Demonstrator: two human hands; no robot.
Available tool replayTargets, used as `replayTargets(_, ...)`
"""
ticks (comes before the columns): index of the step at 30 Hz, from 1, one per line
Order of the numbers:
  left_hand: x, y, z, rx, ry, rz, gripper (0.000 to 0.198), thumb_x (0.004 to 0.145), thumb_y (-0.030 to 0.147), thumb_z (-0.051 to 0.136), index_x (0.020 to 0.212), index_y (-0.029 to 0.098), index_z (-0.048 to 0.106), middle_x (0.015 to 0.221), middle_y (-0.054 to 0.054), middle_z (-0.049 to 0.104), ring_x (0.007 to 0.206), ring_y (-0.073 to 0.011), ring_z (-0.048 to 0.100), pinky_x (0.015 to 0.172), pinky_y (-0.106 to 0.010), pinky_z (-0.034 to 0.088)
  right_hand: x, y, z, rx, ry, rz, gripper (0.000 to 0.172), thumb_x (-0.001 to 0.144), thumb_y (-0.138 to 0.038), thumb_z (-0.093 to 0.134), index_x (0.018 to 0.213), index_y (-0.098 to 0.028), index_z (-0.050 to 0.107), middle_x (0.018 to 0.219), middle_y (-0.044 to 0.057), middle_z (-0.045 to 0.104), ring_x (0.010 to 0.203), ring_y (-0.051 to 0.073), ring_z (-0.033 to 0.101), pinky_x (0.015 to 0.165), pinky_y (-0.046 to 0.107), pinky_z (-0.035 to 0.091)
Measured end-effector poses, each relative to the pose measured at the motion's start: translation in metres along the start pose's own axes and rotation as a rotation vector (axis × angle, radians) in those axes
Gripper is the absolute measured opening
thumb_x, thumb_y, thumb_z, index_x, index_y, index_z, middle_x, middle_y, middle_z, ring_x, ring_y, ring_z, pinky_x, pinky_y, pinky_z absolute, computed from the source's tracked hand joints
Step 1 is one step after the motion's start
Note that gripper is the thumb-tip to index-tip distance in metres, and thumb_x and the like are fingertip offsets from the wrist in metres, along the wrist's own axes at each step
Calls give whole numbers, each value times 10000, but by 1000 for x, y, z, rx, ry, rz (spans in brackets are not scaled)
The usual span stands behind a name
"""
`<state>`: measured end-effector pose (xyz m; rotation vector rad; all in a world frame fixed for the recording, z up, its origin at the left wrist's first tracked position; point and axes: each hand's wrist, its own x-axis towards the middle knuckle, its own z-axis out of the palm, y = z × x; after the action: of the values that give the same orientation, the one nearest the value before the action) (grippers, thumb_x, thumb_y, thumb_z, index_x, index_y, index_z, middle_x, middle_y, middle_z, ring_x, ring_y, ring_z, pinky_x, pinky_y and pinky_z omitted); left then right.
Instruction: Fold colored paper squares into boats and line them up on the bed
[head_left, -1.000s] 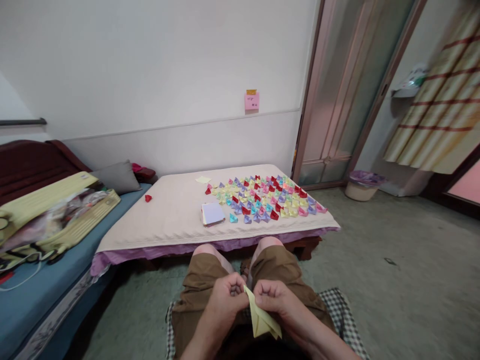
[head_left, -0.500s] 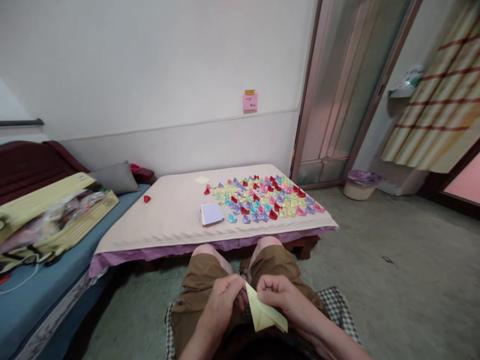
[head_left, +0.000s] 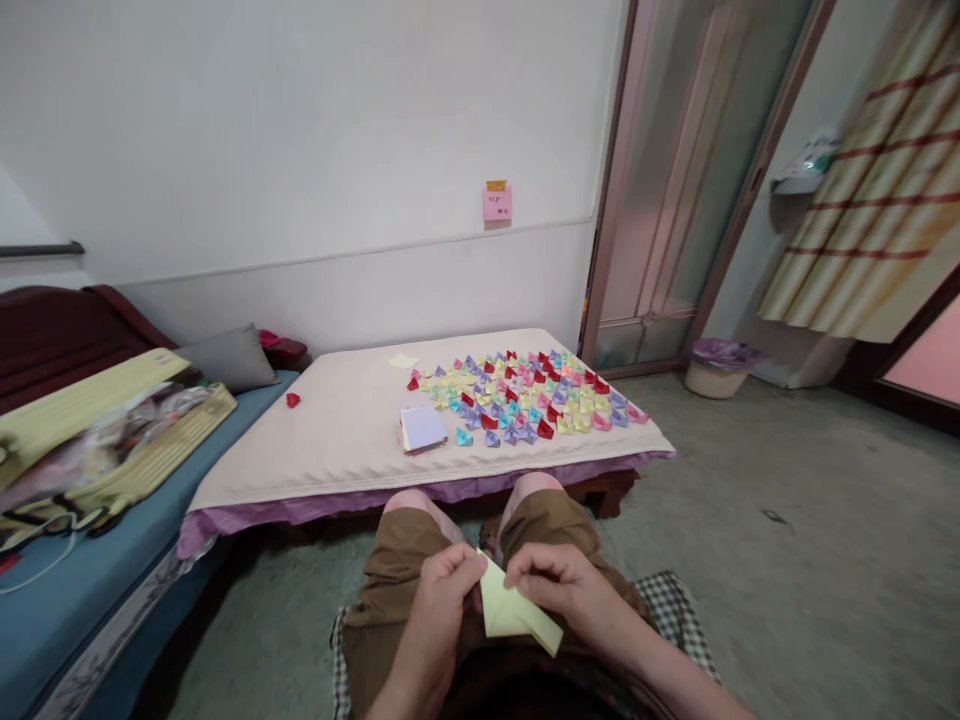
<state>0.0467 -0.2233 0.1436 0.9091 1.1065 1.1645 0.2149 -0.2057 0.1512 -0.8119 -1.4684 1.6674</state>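
Note:
Over my lap, both hands pinch one folded yellow paper (head_left: pixel 514 615). My left hand (head_left: pixel 442 590) grips its upper left corner with curled fingers. My right hand (head_left: pixel 559 585) is closed on the top edge from the right. The paper's pointed end hangs down to the right. On the low cloth-covered table (head_left: pixel 345 440) ahead lie several small folded paper pieces (head_left: pixel 525 398) in red, yellow, purple, blue and pink, set in rows. Beside them sits a stack of paper sheets (head_left: pixel 424 428), a single red piece (head_left: pixel 292 400) lies apart at the left, and a loose yellow sheet (head_left: pixel 403 361) lies near the far edge.
A blue bed (head_left: pixel 82 570) with a yellow case (head_left: pixel 105 440) and a grey pillow (head_left: pixel 232 357) runs along the left. A pink note (head_left: pixel 497 203) hangs on the wall. A bin (head_left: pixel 720 368) stands by the sliding door at the right. I sit on a checked cushion (head_left: pixel 682 625).
My hands have turned the yellow paper, so it lies flatter with its point aimed more to the right. Both hands sit slightly higher in view.

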Motion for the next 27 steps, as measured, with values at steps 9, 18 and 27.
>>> replayTargets(9,-12,-2,15,-246,-156,-155,222,764,289,596,603,139,567,515,34,452,457,-70,362,459,-197,265,1,1,-2,-46,71,-204,103,730,-284,704,730,-183,722,728,6,576,715,144,529,690,260,401)
replayTargets(18,-7,9,2,253,108,171,314,811,400,545,624,148,561,551,16,522,529,-102,441,530,-211,333,0,2,-5,66,142,-25,201,711,-339,706,671,-149,657,613,-15,566,580,113,465,567,232,359)
replayTargets(27,-30,27,17,503,316,578,51,753,227,594,750,194,632,775,-30,629,762,-183,570,713,-262,439,3,2,14,-114,264,-85,204,702,-340,682,638,-148,660,580,-18,572,571,123,484,565,229,385)
